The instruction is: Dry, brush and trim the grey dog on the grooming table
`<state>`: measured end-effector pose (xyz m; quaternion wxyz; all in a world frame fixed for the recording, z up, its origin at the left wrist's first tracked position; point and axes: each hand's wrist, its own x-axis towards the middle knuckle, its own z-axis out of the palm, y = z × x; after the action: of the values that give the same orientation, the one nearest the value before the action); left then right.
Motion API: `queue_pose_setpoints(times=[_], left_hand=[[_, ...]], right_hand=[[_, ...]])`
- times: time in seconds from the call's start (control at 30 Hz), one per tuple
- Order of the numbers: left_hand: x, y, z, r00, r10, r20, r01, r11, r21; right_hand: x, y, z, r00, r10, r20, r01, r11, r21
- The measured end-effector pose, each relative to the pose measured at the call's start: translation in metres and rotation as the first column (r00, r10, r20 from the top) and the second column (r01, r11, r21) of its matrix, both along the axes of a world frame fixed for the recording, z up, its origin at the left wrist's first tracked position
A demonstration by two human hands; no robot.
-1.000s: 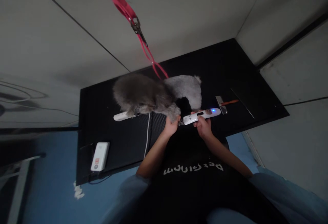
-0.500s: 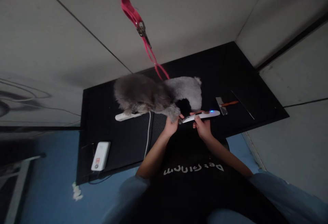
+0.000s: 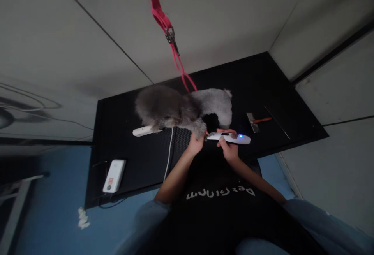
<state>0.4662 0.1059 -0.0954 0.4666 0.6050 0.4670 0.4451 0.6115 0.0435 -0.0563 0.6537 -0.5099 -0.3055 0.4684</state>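
A grey dog stands on the black table, its body cropped short and its head fluffy and turned to the left. My left hand is closed round the dog's front leg near the paw. In my right hand lies a white hair clipper with a lit blue light, its blade end pointing left at the paw. Fur and fingers hide the exact contact between blade and paw. A red grooming loop comes down from above to behind the dog's neck.
On the black table lie a slicker brush with an orange handle and a thin comb, both to the right. A white power bank sits front left. Under the dog's head is a white device, with a white cable nearby.
My right hand has rolled and tilted the clipper so its top face shows more and its rear end sits lower. The left hand keeps its hold on the leg. The view has shifted slightly.
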Motion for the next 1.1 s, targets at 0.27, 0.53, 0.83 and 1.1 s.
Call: queue_pose_setpoints(times=[0.27,0.53,0.83,1.1], left_hand=[[0.0,0.0,0.005,0.999,-0.031,0.013,0.031,0.999,0.02],[0.0,-0.001,0.014,0.997,-0.077,-0.005,0.077,0.997,-0.008],[-0.001,0.002,0.011,1.0,-0.031,0.003,0.031,1.0,-0.005],[-0.001,0.004,0.006,0.999,0.031,0.032,-0.031,0.999,-0.005]], right_hand=[[0.016,0.012,-0.007,0.985,0.077,-0.156,-0.085,0.995,-0.05],[0.022,0.031,-0.005,0.947,0.21,-0.245,-0.242,0.964,-0.11],[0.013,0.025,-0.021,0.804,0.071,-0.59,-0.241,0.946,-0.215],[0.009,0.013,-0.025,0.827,0.02,-0.562,-0.184,0.954,-0.236]])
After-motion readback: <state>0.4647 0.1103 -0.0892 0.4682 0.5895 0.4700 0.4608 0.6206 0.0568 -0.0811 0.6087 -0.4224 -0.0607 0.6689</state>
